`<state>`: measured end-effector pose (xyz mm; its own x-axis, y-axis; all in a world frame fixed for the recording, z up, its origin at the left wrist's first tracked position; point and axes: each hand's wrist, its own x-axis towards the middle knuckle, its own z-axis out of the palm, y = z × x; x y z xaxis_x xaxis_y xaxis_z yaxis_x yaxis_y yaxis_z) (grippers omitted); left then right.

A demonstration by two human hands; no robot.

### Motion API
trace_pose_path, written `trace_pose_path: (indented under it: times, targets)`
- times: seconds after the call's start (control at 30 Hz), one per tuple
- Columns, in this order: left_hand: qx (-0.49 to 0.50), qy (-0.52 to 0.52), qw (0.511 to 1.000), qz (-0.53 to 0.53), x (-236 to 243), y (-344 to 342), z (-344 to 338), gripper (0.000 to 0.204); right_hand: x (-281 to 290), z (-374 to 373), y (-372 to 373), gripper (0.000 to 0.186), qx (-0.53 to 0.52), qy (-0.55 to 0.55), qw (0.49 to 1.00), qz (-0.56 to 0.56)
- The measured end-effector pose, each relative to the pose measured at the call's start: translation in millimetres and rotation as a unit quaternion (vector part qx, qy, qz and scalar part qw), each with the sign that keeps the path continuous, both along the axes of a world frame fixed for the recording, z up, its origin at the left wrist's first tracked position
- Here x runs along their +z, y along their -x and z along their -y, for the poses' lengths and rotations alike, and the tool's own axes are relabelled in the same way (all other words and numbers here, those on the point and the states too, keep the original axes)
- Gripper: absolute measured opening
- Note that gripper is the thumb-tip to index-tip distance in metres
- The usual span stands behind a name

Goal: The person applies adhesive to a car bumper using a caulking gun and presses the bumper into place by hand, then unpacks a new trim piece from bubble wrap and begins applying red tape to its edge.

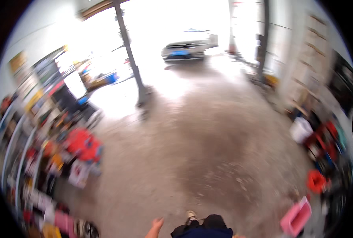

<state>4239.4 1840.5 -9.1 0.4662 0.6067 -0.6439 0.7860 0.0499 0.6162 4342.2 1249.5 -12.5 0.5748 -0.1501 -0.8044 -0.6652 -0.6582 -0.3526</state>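
Head view | pink open-topped tub [290,222] on floor, four o'clock | left hand [157,223], six o'clock, blurred; right hand [238,236] cut to a sliver, five o'clock; cannot tell whether either is spread or closed | stained brownish floor [144,150]; pale car [184,47], twelve o'clock, glare-washed

A white car [185,45] with a blue number plate stands at twelve o'clock. A slim, dark grey upright post [129,49] rises at eleven, a bright blue container [112,77] at ten. Pale metal shelf uprights [21,166] and a blurred red bundle [79,143] sit between eight and nine; a white bucket-like container [301,131] at three, a round orange-red object [313,180] near four.
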Motion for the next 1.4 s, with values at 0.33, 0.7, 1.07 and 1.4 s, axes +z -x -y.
trace_pose_path:
  times: [0.33, 0.7, 1.07, 1.4]
  targets:
    - [-0.011, -0.162, 0.986, 0.033, 57, -229, -228, 0.041, 4, -227, -277, 0.020, 0.066, 0.009, 0.982, -0.178]
    - [0.491, 0.125, 0.833, -0.220, 13, -208, -323, 0.045, 18, -699, -795, 0.025, 0.258, -0.051, 0.959, 0.104]
    - [0.581, 0.215, 0.776, -0.116, -20, -390, -695, 0.043, -11, -1142, -953, 0.017, 0.399, -0.186, 0.883, 0.165]
    - [0.344, -0.210, 0.891, 0.210, 81, -633, -1278, 0.024, -29, -1301, -937, 0.026, 0.402, 0.122, 0.887, -0.193]
